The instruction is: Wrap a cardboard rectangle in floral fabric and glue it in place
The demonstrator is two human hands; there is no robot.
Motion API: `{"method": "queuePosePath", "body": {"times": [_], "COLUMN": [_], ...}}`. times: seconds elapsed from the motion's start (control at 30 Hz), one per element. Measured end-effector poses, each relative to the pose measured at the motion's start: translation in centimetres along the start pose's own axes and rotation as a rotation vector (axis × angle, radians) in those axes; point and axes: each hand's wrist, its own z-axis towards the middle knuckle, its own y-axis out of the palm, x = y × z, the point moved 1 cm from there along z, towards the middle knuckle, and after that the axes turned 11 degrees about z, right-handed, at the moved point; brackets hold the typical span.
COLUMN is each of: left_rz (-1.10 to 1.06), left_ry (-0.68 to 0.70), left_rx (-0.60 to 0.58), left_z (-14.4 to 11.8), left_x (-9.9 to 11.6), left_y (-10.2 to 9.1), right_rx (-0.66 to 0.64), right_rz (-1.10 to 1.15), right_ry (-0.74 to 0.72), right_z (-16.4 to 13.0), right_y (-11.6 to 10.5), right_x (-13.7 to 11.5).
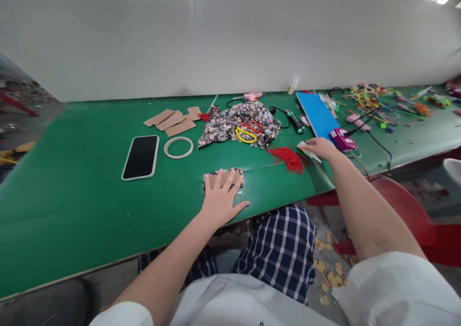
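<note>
My left hand (220, 199) lies flat with its fingers spread, pressing on a brown cardboard piece (224, 179) that rests on a small floral fabric piece (242, 176). To the right, my right hand (320, 148) has its fingers closed on a small white bottle, apparently a glue bottle (310, 153), tilted low over the table. Beside it is a bunch of red tassels (288, 160). Farther back, scissors (246, 133) with red and yellow handles lie on a crumpled floral cloth (223, 124).
A phone (141, 158), a tape roll (178, 148) and several cardboard strips (171, 119) lie on the green table (90, 206). On the right are a blue board (317, 114), a purple power box (342, 139) with cords, a pink glue gun (358, 122) and colourful craft pieces (374, 98).
</note>
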Motion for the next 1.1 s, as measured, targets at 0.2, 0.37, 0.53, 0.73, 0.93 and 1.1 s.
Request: {"method": "queuePosePath", "body": {"times": [0.2,0.37,0.53,0.73,0.93,1.1], "left_rz": [-0.002,-0.022,-0.031,-0.024,-0.028,-0.049], "left_ry": [-0.006,-0.009,-0.008,-0.008,-0.002,0.065], "left_rx": [0.006,0.011,0.022,0.019,0.013,-0.003], "left_z": [0.0,0.0,0.0,-0.1,0.0,0.3], "left_x": [0.0,0.1,0.3,0.3,0.2,0.0], "left_y": [-0.2,-0.1,0.0,-0.1,-0.1,0.1], "right_rx": [-0.029,-0.089,-0.264,-0.376,-0.472,-0.532], "right_rz": [0.289,0.700,1.332,1.654,1.748,1.756], "right_ry": [-0.050,-0.217,-0.316,-0.398,-0.442,-0.389], "right_z": [0.1,-1.0,-3.8,-6.5,-8.0,-8.3], "right_y": [-0.4,-0.3,3.0,7.6,9.5,10.2], "right_x": [-0.5,-3.8,-8.2,-12.7,-15.1,-14.7]}}
